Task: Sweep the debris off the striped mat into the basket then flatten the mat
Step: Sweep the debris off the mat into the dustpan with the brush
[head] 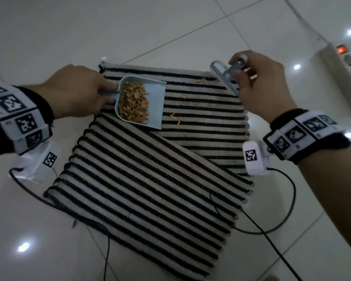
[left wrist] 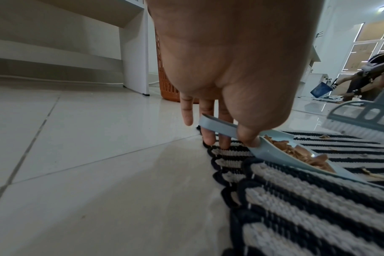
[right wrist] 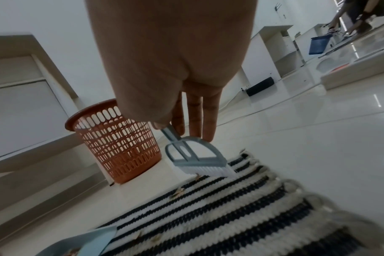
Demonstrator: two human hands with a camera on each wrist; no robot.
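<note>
One view alone: orange basket [right wrist: 114,143].

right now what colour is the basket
Orange-brown, with a slotted lattice wall; the basket shows best in the right wrist view.

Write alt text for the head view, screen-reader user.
Seen from above, the left hand holds a pale blue dustpan full of tan debris on a black-and-white striped mat, while the right hand holds a small grey brush at the mat's far right corner. A few scraps remain on the mat, whose near half is folded over.
</note>
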